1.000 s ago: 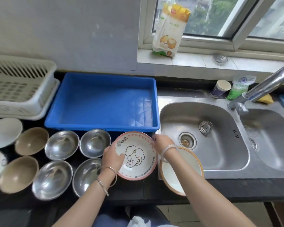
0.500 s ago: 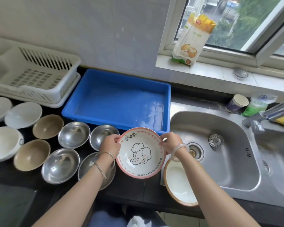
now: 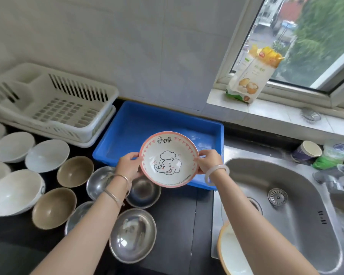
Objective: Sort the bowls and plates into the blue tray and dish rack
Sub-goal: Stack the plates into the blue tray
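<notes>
Both hands (image 3: pixel 129 167) grip elephant bowl (image 3: pixel 169 159) over blue tray (image 3: pixel 127 133).

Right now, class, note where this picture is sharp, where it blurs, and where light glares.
Head view: the elephant bowl is sharp; the white bowl at the left edge is smeared; the steel bowl nearest the camera carries bright reflections.

My elephant bowl (image 3: pixel 169 159) is cream with a pink rim, a ring of pink triangles, black lettering and a black-outlined elephant in a chef's hat with pink cheeks. The tray (image 3: pixel 137 132) is bright blue and the dish rack (image 3: pixel 54 108) is white. On the black counter (image 3: pixel 177 225) are white bowls (image 3: pixel 48 155), tan bowls (image 3: pixel 75 171) and silvery steel bowls (image 3: pixel 132 235). My right wrist wears a pale milky bangle (image 3: pixel 216 173).
</notes>
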`<move>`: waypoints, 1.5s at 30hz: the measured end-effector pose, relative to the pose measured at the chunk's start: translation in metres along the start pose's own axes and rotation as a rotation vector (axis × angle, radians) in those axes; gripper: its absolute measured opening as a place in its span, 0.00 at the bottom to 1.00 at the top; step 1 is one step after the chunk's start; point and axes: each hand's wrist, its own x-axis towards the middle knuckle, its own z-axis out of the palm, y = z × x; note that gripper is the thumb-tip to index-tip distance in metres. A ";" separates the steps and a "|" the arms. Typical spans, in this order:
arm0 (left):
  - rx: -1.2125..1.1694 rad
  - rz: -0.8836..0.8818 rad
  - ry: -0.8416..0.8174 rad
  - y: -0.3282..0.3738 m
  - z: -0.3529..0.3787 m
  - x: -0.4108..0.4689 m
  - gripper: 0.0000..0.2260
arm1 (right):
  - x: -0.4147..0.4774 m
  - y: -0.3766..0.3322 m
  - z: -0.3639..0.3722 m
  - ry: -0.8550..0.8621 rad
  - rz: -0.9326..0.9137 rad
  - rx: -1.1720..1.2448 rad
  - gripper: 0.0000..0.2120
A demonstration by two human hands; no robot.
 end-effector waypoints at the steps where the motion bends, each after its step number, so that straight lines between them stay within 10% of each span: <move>1: -0.015 0.007 0.011 0.004 -0.003 0.009 0.11 | 0.007 -0.007 0.008 -0.005 0.008 0.022 0.05; 24: 0.017 -0.069 -0.074 0.024 -0.044 0.152 0.12 | 0.095 -0.042 0.135 -0.026 0.254 0.402 0.10; 31: -0.167 -0.315 -0.175 0.015 -0.046 0.151 0.14 | 0.078 -0.034 0.142 -0.126 0.329 0.648 0.08; 45: -0.427 -0.258 -0.084 0.012 -0.037 0.164 0.16 | 0.105 -0.068 0.163 -0.172 0.364 0.865 0.17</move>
